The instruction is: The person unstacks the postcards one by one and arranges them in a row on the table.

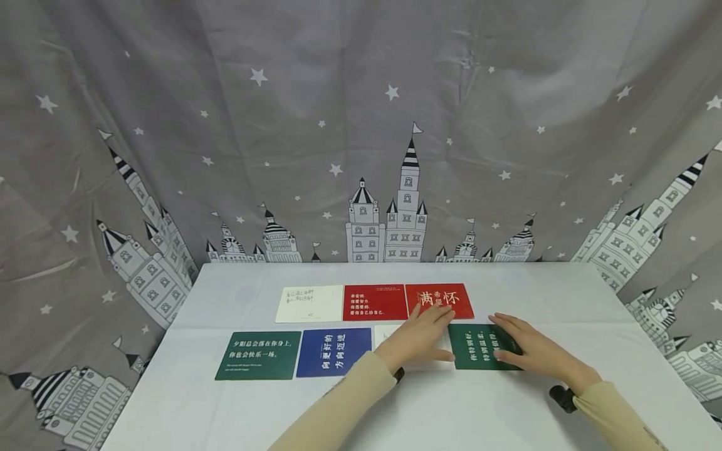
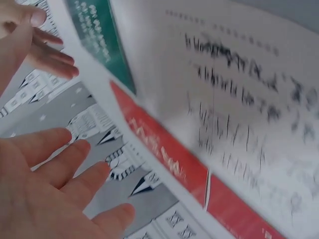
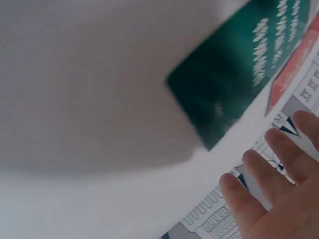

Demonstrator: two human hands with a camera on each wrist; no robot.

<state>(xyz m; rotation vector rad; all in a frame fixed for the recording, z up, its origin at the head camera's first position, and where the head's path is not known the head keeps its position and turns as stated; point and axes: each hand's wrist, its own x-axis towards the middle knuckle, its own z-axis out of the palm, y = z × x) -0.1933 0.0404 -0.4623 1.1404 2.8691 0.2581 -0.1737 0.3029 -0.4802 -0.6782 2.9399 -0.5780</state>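
Note:
My left hand [image 1: 418, 335] spreads over a white card [image 1: 383, 332] in the front row and hides most of it. Its fingertips overlap the lower edge of a red card [image 1: 459, 304] behind. Dark handwriting covers that white card in the left wrist view, where the left hand [image 2: 55, 184] has its fingers extended. At the right end of the front row lies a green card [image 1: 470, 346] with white lettering. Over its right edge is my right hand [image 1: 536, 352], thumb and fingers apart. The right wrist view shows the right hand [image 3: 279, 184] with loosely straight fingers near the green card [image 3: 219, 84].
Further left in the front row are a blue card [image 1: 334, 352] and another green card [image 1: 257, 355]. Behind them lie a handwritten white card [image 1: 309, 304] and a second red card [image 1: 375, 302]. A grey castle-print curtain [image 1: 316, 81] hangs behind the white table [image 1: 186, 413].

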